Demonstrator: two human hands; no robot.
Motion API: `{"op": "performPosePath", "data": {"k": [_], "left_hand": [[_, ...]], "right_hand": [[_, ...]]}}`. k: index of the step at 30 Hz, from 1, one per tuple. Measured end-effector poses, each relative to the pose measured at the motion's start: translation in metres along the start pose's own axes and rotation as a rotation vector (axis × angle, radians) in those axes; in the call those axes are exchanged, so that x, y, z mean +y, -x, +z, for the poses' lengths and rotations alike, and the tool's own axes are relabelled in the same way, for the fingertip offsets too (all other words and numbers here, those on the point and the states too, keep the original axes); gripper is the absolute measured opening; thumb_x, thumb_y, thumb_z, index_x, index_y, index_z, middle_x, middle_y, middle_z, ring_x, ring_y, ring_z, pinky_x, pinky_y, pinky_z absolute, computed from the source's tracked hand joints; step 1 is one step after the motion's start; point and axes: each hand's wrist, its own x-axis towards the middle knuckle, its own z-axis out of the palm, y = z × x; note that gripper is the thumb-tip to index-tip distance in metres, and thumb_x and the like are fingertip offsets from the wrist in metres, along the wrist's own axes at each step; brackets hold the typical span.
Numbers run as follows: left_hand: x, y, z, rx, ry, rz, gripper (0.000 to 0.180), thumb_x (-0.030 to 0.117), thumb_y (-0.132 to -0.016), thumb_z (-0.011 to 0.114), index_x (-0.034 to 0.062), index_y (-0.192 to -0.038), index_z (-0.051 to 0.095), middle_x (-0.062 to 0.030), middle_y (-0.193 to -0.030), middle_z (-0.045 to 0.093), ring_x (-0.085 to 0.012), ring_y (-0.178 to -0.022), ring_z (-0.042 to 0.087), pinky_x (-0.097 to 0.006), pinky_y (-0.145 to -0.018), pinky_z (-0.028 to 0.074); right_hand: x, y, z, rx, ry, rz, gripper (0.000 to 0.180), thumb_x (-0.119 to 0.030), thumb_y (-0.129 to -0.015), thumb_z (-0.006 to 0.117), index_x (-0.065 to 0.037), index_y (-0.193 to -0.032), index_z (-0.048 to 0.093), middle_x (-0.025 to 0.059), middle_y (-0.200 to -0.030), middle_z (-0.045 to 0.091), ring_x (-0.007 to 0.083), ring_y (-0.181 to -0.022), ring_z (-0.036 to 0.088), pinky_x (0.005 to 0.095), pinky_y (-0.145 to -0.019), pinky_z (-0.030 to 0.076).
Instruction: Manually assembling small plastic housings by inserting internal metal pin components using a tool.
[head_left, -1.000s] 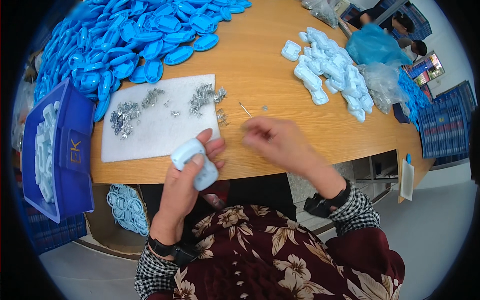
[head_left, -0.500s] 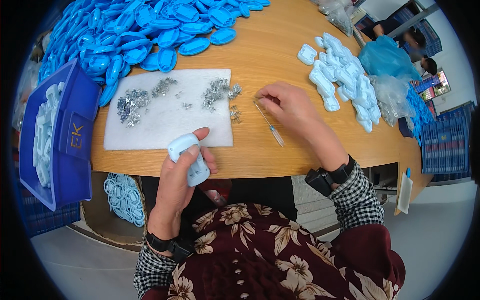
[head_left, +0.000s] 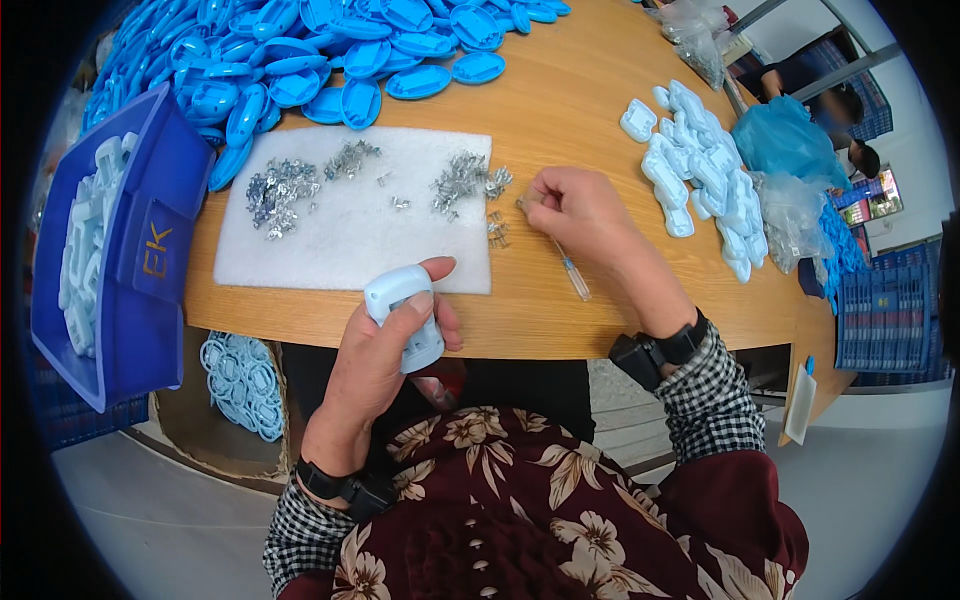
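Note:
My left hand (head_left: 385, 340) is wrapped round a pale blue plastic housing (head_left: 410, 318) with recesses in its face, the thumb lying across it above the table's front edge. My right hand (head_left: 575, 210) is pinched closed just right of the white foam mat (head_left: 350, 262). A tiny metal clip seems to stick out at its fingertips, partly hidden by the fingers. Below that hand a thin screwdriver (head_left: 573, 275) with a clear handle lies on the table. Small metal clips (head_left: 460, 180) sit in loose heaps on the mat, and several (head_left: 497, 232) lie past its right edge.
A large heap of bright blue oval shells (head_left: 340, 50) covers the far left. A blue bin (head_left: 160, 290) of pale housings stands at left, above a carton (head_left: 220, 455) of pale blue rings. More pale housings (head_left: 700, 160) are piled at right, near plastic bags (head_left: 785, 140). A person (head_left: 800, 85) sits beyond.
The view has shifted a little, so the table things appear farther right. My right fingers have curled in tighter near the clips. The left hand keeps its hold on the housing.

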Motion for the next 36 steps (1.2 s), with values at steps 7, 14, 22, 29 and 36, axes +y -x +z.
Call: {"op": "performPosePath", "data": {"k": [7, 14, 22, 29, 36], "left_hand": [[0.0, -0.004, 0.002, -0.033, -0.009, -0.001, 0.054, 0.031, -0.099, 0.057, -0.0039, -0.14, 0.048, -0.0071, -0.088, 0.063, -0.015, -0.079, 0.062, -0.029, -0.074, 0.051], [0.002, -0.004, 0.006, 0.02, 0.079, -0.059, 0.047, 0.016, -0.098, 0.06, -0.0025, -0.14, 0.049, -0.0093, -0.099, 0.067, -0.017, -0.09, 0.066, -0.031, -0.082, 0.056], [-0.004, -0.013, 0.018, 0.106, 0.05, 0.003, 0.045, 0.008, -0.095, 0.063, -0.0028, -0.137, 0.053, -0.0097, -0.108, 0.066, -0.0156, -0.093, 0.065, -0.029, -0.082, 0.054], [-0.003, -0.016, 0.018, 0.179, 0.168, 0.029, 0.044, 0.009, -0.094, 0.065, -0.003, -0.134, 0.055, -0.0092, -0.107, 0.066, -0.0141, -0.091, 0.062, -0.028, -0.08, 0.051], [0.009, -0.016, 0.012, 0.097, 0.238, -0.056, 0.047, 0.006, -0.093, 0.064, -0.0027, -0.137, 0.052, -0.0119, -0.107, 0.067, -0.0161, -0.088, 0.066, -0.029, -0.078, 0.056]], "right_hand": [[-0.011, 0.037, 0.001, -0.106, -0.074, 0.171, 0.013, -0.012, -0.086, 0.072, -0.002, -0.083, 0.066, -0.0016, -0.064, 0.054, 0.006, -0.059, 0.048, 0.0258, -0.052, 0.04], [-0.023, 0.051, 0.009, 0.055, 0.015, -0.157, 0.013, -0.014, -0.082, 0.073, -0.003, -0.081, 0.065, 0.0073, -0.067, 0.06, 0.021, -0.062, 0.059, 0.0355, -0.057, 0.046], [-0.056, 0.062, 0.043, 0.307, 0.204, -0.505, 0.017, -0.013, -0.076, 0.076, -0.01, -0.079, 0.06, 0.0036, -0.071, 0.056, 0.0251, -0.072, 0.057, 0.0394, -0.069, 0.042], [-0.068, 0.07, 0.049, 0.385, 0.391, -0.612, 0.017, -0.011, -0.075, 0.077, -0.011, -0.086, 0.064, 0.0005, -0.077, 0.056, 0.0201, -0.076, 0.056, 0.038, -0.074, 0.037], [-0.07, 0.07, 0.038, 0.274, 0.088, -0.519, 0.016, -0.01, -0.082, 0.073, -0.008, -0.096, 0.067, 0.0027, -0.083, 0.063, 0.0231, -0.075, 0.059, 0.0391, -0.07, 0.043]]}}
